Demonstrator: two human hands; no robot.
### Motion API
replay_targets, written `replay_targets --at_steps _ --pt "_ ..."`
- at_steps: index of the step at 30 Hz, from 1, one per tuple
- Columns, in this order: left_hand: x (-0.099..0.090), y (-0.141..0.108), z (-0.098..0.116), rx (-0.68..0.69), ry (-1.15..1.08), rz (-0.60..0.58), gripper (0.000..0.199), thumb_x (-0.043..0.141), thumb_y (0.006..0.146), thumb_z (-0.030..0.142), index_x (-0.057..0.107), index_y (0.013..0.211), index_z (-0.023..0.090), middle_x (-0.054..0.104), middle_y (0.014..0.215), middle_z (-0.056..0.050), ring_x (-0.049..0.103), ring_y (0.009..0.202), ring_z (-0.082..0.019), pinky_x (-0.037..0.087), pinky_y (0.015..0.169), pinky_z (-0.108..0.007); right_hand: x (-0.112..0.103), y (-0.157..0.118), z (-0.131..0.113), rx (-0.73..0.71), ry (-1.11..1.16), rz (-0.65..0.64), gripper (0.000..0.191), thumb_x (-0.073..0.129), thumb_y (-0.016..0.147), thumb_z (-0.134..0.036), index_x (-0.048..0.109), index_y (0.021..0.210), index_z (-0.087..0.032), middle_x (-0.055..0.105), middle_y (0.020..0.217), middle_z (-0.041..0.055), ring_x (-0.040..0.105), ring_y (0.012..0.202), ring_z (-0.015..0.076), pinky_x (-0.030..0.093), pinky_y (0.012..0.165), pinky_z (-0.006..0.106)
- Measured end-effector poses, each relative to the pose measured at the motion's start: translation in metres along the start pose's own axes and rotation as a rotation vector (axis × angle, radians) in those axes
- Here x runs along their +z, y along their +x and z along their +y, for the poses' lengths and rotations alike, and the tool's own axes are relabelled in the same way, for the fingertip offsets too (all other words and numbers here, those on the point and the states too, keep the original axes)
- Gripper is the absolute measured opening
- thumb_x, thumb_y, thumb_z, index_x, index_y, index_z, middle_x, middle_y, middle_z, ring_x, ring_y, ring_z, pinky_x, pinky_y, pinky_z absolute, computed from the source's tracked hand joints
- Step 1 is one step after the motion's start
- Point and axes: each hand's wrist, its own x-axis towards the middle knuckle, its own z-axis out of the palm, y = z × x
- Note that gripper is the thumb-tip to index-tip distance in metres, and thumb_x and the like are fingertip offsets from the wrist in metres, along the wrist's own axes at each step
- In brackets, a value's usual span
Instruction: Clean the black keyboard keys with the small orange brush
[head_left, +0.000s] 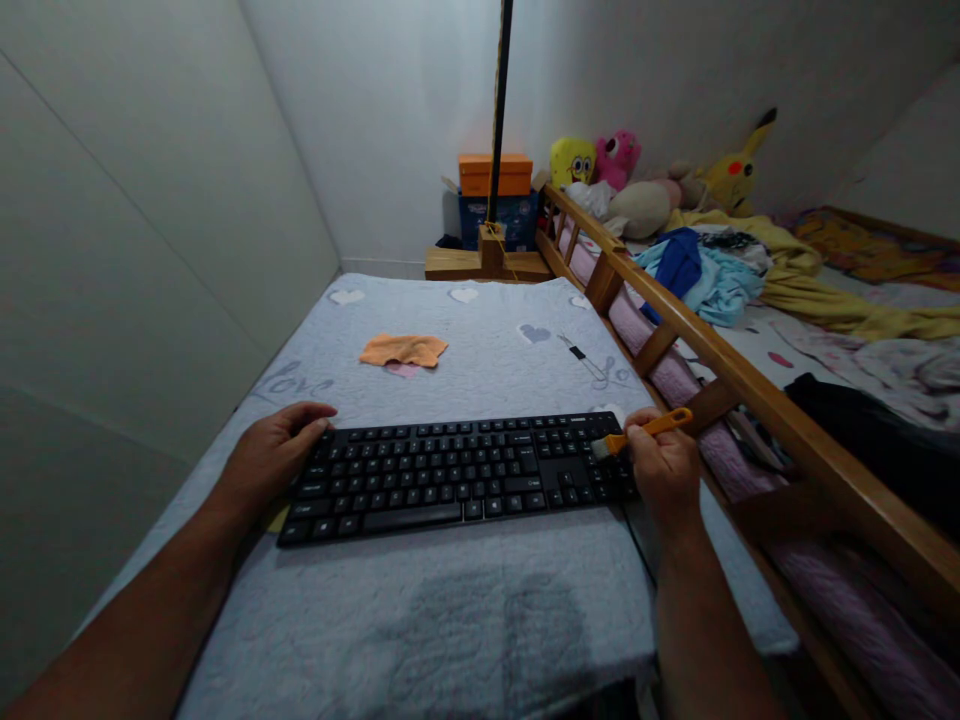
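A black computer keyboard (pixel 427 470) lies lengthwise before me on a pale blue quilted cover. My left hand (pixel 274 450) grips its left end, the thumb at the upper left corner and the other fingers partly hidden behind the edge. Pinched in my right hand (pixel 664 460) is a small brush (pixel 656 424) with an orange handle. Its pale bristles touch or hover just above the keys at the keyboard's right side; I cannot tell which. A yellow item (pixel 278 518) peeks out under my left wrist.
Beyond the keyboard lie an orange cloth (pixel 403 350) and a thin wire tool with a black grip (pixel 577 353). A wooden rail (pixel 675 310) runs along the right, with clothes and plush toys behind it. Boxes (pixel 495 175) and a pole stand at the far end.
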Motion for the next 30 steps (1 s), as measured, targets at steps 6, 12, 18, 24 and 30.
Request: replay_targets --at_steps 6,12,18,24,30 --pt "-0.0002 0.0010 -0.0026 0.010 0.002 -0.004 0.050 0.055 0.079 0.053 0.075 0.109 0.018 0.078 0.101 -0.008 0.071 0.094 -0.028 0.053 0.082 -0.035 0.0057 0.0029 0.0021 -0.049 -0.028 -0.013 0.023 0.049 0.093 -0.040 0.062 0.081 -0.024 0.058 0.063 -0.0016 0.058 0.062 0.0193 0.044 0.065 0.031" --pt "0.0017 0.0014 -0.0065 -0.006 -0.015 -0.009 0.049 0.056 0.081 0.051 0.075 0.112 0.017 0.078 0.099 -0.007 0.070 0.085 -0.026 0.052 0.073 -0.032 0.0031 0.0028 0.0013 -0.016 -0.028 -0.065 0.023 0.048 0.088 -0.037 0.058 0.072 -0.024 0.049 0.054 -0.0042 0.050 0.051 0.0165 0.039 0.057 0.029" --pt "0.0019 0.0004 -0.0051 0.024 -0.030 0.000 0.047 0.056 0.082 0.050 0.075 0.111 0.017 0.078 0.103 -0.008 0.070 0.092 -0.026 0.052 0.079 -0.032 -0.0004 -0.0016 -0.0007 0.045 0.046 -0.081 0.020 0.049 0.082 -0.031 0.052 0.063 -0.024 0.043 0.051 -0.0045 0.045 0.047 0.0151 0.034 0.050 0.028" --pt "0.0002 0.0003 -0.0021 0.021 0.018 0.002 0.047 0.054 0.082 0.051 0.075 0.109 0.019 0.078 0.102 -0.007 0.071 0.092 -0.028 0.053 0.083 -0.035 0.0016 -0.0024 0.0048 0.020 0.064 0.014 0.023 0.050 0.089 -0.034 0.057 0.070 -0.024 0.047 0.056 -0.0037 0.049 0.052 0.0162 0.038 0.055 0.029" --pt "-0.0005 0.0022 -0.0019 0.012 0.012 -0.006 0.049 0.055 0.079 0.053 0.075 0.108 0.018 0.078 0.102 -0.008 0.071 0.093 -0.028 0.052 0.082 -0.034 0.0013 -0.0001 0.0028 0.010 0.007 -0.045 0.021 0.050 0.087 -0.034 0.057 0.069 -0.024 0.047 0.053 -0.0037 0.048 0.052 0.0165 0.038 0.055 0.029"
